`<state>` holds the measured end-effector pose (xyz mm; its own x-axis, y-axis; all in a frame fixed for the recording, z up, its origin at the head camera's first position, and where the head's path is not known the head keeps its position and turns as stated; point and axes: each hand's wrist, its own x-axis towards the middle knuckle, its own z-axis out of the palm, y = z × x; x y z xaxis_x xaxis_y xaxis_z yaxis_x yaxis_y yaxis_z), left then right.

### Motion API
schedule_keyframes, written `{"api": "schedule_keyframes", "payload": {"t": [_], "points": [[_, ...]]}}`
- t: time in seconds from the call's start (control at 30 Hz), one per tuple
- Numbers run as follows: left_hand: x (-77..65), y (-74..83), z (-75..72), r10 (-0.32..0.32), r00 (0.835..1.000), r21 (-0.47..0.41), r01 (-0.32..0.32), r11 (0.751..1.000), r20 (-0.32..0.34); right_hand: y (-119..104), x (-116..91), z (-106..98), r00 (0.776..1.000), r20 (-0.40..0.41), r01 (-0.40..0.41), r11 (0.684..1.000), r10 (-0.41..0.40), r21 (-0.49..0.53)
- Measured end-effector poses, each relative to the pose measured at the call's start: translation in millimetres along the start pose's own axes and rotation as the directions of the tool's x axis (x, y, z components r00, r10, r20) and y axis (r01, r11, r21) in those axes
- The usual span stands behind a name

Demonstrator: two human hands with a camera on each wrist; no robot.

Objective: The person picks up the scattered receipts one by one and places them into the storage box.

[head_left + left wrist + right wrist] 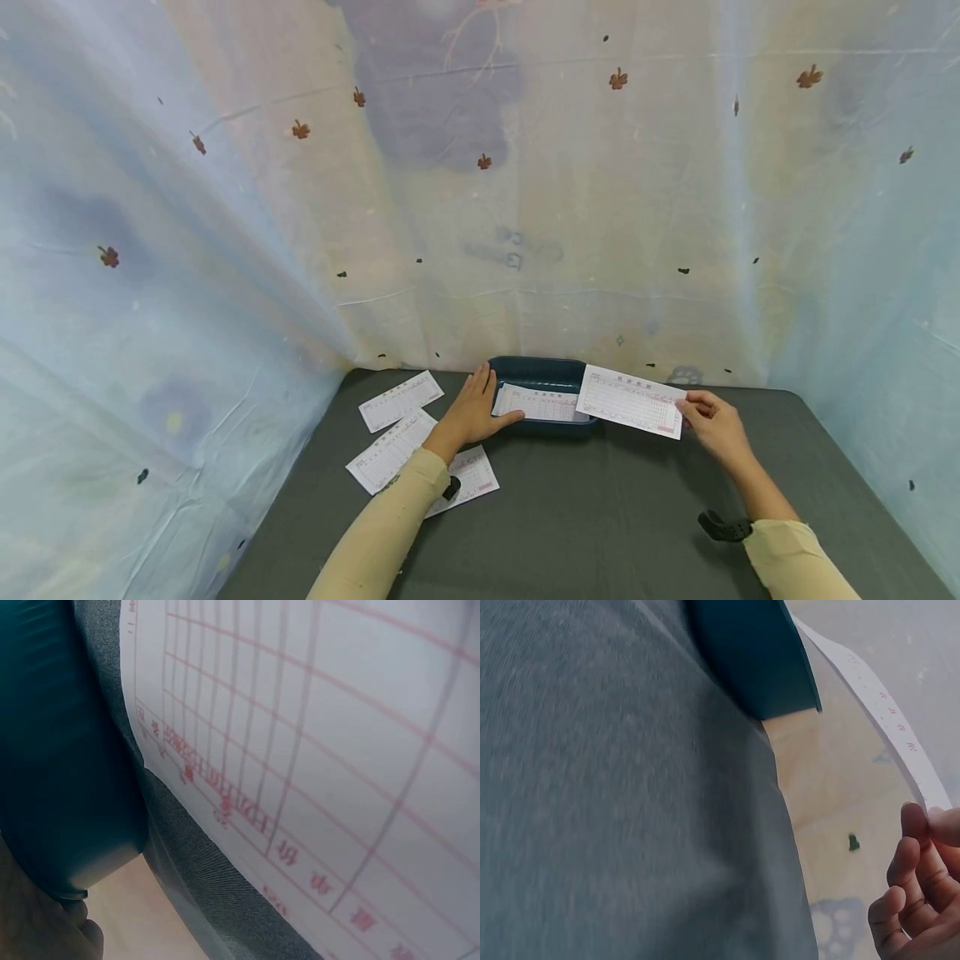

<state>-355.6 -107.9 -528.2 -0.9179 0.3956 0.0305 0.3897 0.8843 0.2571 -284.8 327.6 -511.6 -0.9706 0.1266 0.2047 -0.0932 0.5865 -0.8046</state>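
Observation:
A printed paper form with a red-lined grid is pinched at its right end between the thumb and fingers of my right hand. Its left end overlaps the right side of a dark teal plastic bin. In the right wrist view the form appears nearly edge-on, bowing slightly. My left hand rests against the bin's left end, fingers straight along that side and thumb out over the front rim. Inside the bin lies another form, printed side up.
Left of the bin, several similar forms lie on the dark grey table: one at the back, one in the middle, one partly under my left forearm. A patterned curtain hangs behind the table.

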Motion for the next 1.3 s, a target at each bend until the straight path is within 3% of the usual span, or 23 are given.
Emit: {"api": "schedule_keyframes", "payload": {"t": [0.6,1.3], "points": [[0.8,0.5,0.1,-0.007,1.000,-0.004,0.007,1.000,-0.004,-29.7,17.9,43.6,0.996,0.058,0.066,0.997,-0.068,0.042],[-0.8,1.5,-1.1,-0.005,1.000,-0.008,0.005,1.000,-0.004,-46.6,36.8,81.5,0.985,0.110,0.117,0.987,-0.130,0.114]]}}
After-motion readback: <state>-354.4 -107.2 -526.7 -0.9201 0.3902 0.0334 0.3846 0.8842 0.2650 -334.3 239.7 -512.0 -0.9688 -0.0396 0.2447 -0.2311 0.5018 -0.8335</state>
